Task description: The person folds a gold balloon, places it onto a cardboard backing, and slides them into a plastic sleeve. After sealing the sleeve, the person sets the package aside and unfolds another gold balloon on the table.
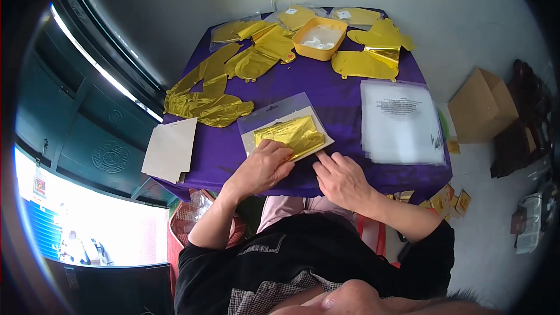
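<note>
A folded gold foil piece (297, 133) lies on a white card (249, 139), over a clear plastic sleeve (296, 102) at the near middle of the purple table. My left hand (262, 166) rests on the lower left of the foil, its fingers bent and pressed together on it. At the card's lower right corner is my right hand (343, 181), with its index finger stretched to the card's edge and its fingers somewhat apart. It appears to hold nothing.
Flat gold foil shapes (259, 52) spread over the purple cloth (280, 84). A yellow tub (315, 52) holds small white items. Stacked plastic sleeves (402, 122) lie right, white cards (170, 149) left. A cardboard box (481, 105) and a red basket (181, 221) stand beside the table.
</note>
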A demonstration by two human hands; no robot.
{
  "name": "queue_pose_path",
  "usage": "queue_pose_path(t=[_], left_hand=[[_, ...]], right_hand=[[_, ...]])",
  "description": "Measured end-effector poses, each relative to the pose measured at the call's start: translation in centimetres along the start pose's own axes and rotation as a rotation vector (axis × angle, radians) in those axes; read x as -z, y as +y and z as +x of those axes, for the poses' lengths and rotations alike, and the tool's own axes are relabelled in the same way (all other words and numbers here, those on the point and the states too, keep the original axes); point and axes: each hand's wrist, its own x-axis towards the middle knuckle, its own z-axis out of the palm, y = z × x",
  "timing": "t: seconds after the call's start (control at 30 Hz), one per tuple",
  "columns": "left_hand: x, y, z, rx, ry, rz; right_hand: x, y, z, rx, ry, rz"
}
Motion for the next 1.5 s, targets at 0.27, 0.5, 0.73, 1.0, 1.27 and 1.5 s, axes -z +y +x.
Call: queue_pose_path(t=[0.27,0.5,0.73,1.0,1.27,1.5], left_hand=[[-2.5,1.2,-0.8,0.052,0.103,0.204],[-4.3,1.8,-0.6,0.108,0.23,0.21],[-5.5,2.0,-0.4,0.134,0.316,0.271],[-4.6,2.9,0.4,0.206,0.232,0.272],[-6.0,2.9,1.1,0.268,0.372,0.363],[-5.6,3.1,1.5,0.275,0.331,0.379]], right_hand=[[1.1,-1.5,-0.8,-0.018,-0.102,0.078],[0.9,-1.0,-1.5,0.001,-0.1,0.106],[0.4,-0.5,-1.7,0.015,-0.064,0.103],[0.5,-0.1,-1.6,0.036,-0.08,0.113],[0.7,-0.1,-1.3,0.063,-0.085,0.076],[0.7,0.1,-1.4,0.074,-0.062,0.085]])
